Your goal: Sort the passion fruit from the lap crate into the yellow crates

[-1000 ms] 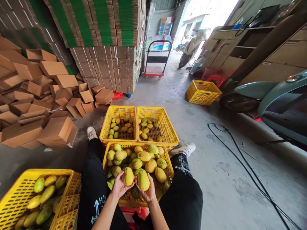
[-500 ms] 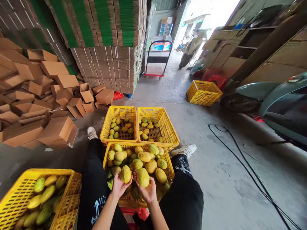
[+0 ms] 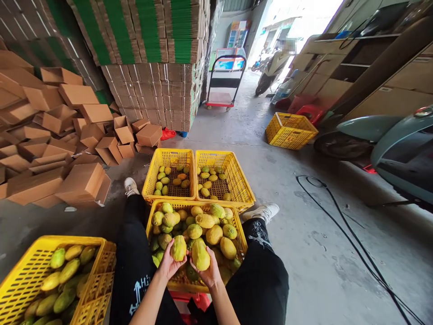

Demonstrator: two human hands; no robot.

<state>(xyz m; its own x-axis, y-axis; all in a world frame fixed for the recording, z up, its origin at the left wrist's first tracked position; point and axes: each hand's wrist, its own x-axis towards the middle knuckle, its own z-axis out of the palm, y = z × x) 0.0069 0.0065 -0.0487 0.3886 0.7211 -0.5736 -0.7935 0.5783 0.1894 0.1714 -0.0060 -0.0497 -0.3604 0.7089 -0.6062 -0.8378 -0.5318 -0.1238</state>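
Head view, read from left to right; clock positions are taken from the centre of the frame.

At 8 o'clock, a yellow side crate (image 3: 96,293) holds long green and yellow fruit. From 9 to 10 o'clock, loose cardboard boxes (image 3: 81,180) lie heaped on the concrete floor (image 3: 304,253). Behind them, at 11 o'clock, flat cartons (image 3: 152,90) with green edges stand in tall stacks.

At 6 o'clock, the near crate (image 3: 242,239) sits between the person's black-clad legs and is piled high with mangoes. Over its near edge, the left hand (image 3: 168,266) is cupped palm-up around the left mango (image 3: 178,248), a yellow-green fruit gripped from below. Just beside it, the right hand (image 3: 209,273) is closed in the same way around the right mango (image 3: 200,256). The two held fruits stand side by side above the heap; whether they touch cannot be told.

Directly beyond the near crate, toward 12 o'clock, are two more crates with thin layers of smaller fruit: the left far crate (image 3: 169,157) and the right far crate (image 3: 241,180), wall against wall.

Farther back at 12 o'clock stands a platform trolley (image 3: 223,81). At 1 o'clock a lone crate (image 3: 291,131) rests on the floor. At 4 o'clock a black cable (image 3: 338,225) trails across the concrete, and at 3 o'clock a pale green scooter (image 3: 399,149) is parked.
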